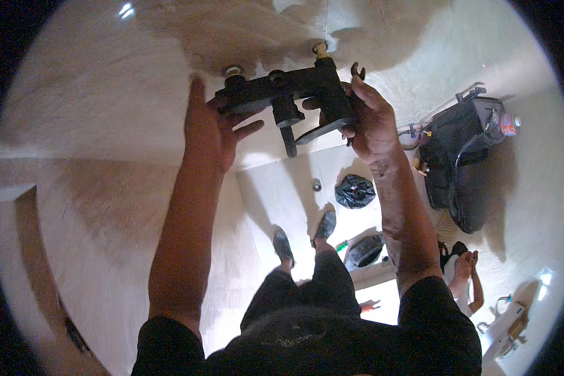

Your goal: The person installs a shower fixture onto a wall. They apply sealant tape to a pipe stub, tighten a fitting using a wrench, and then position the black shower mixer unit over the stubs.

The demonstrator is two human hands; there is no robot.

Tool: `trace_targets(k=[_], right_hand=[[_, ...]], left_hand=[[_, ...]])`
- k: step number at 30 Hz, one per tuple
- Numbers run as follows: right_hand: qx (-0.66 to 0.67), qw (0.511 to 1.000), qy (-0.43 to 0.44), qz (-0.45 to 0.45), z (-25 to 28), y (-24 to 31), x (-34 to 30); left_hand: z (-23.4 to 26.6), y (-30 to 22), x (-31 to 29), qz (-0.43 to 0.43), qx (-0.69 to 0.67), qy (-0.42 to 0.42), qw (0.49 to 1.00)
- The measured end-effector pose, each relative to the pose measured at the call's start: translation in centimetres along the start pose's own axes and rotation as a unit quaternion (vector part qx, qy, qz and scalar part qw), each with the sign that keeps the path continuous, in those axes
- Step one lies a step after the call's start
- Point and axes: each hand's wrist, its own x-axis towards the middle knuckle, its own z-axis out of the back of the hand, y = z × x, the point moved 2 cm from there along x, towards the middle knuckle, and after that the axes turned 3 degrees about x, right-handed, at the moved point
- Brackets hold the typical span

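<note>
Both my arms reach up to a wall, holding a black shower mixer [304,84] with a lever and a flat plate-like part below. My left hand [214,135] supports its left end, thumb up and fingers behind and under it. My right hand [375,122] is wrapped around the right end. A small dark open-jawed tool [358,70], which looks like a wrench, sticks up past the right fingers; most of it is hidden by the hand. A brass wall fitting [320,49] meets the mixer at the upper right. Another round fitting [233,71] shows at its left end.
Below lie a black plastic bag [355,191], a dark bag [365,250] and a green-handled item [341,246]. To the right stands a black toilet-like fixture [460,160] with a plastic bottle [509,124]. Another person's arm [473,282] shows lower right, near a white basin [501,326].
</note>
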Motion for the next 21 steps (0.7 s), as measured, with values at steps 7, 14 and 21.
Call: trace_targets(k=[7, 14, 21], right_hand=[[0.006, 0.974, 0.091, 0.206, 2.3, -5.6, -0.4], [0.025, 0.930, 0.154, 0.332, 3.2, -9.1, 1.4], [-0.017, 0.932, 0.082, 0.353, 2.1, -8.9, 1.3]], left_hand=[[7.4, 8.3, 0.9, -0.210, 0.180, -0.021, 0.961], [6.6, 9.5, 0.5, -0.367, 0.194, 0.032, 0.909], [4.4, 6.3, 0.8, -0.515, 0.175, 0.013, 0.839]])
